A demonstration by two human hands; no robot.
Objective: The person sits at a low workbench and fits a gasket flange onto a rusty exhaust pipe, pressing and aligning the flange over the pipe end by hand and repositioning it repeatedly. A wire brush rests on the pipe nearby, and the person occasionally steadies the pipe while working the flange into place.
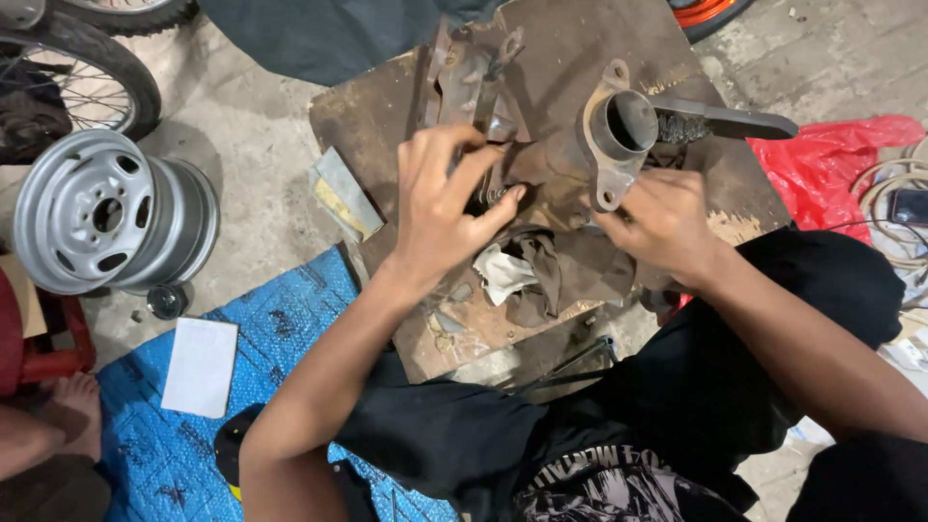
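Concrete floor, white paper sheet (200, 366)

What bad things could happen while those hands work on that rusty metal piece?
The left hand has fingers pressed among rusty brackets, so a slip might scrape them. The right hand steadies a heavy-looking flanged pipe part; it might tip or roll. The wire brush lying close behind could prick a hand.

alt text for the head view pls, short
Two bare hands, left hand and right hand, grip a rusty brown flanged metal tube part on a worn wooden board; a silver steel wheel rim lies nearby.
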